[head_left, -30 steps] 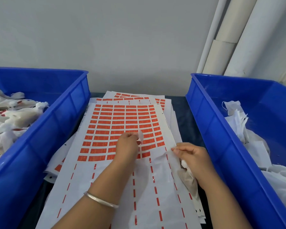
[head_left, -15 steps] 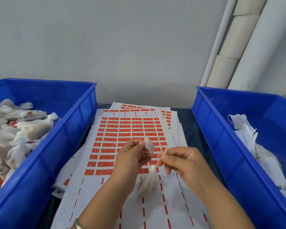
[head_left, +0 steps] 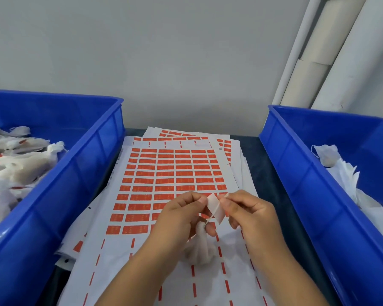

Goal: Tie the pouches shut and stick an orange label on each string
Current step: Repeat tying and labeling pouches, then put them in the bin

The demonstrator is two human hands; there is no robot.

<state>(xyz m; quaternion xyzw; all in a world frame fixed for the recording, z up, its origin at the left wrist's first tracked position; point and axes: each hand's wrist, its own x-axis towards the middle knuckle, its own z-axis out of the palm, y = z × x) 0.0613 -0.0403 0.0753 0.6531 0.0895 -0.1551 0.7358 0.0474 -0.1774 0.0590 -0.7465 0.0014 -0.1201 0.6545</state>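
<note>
Orange sticky paper label (head_left: 215,208) was pinched in your left hand (head_left: 177,219) while your right hand (head_left: 250,215) pinched the thin white string (head_left: 213,214) of the small white cloth pouch (head_left: 200,246) hanging below them, so folding the label shut looked next.

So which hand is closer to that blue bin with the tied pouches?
Left. The left hand is nearer the left bin; the right hand is beyond it, holding the label, closer to the other bin.
</note>
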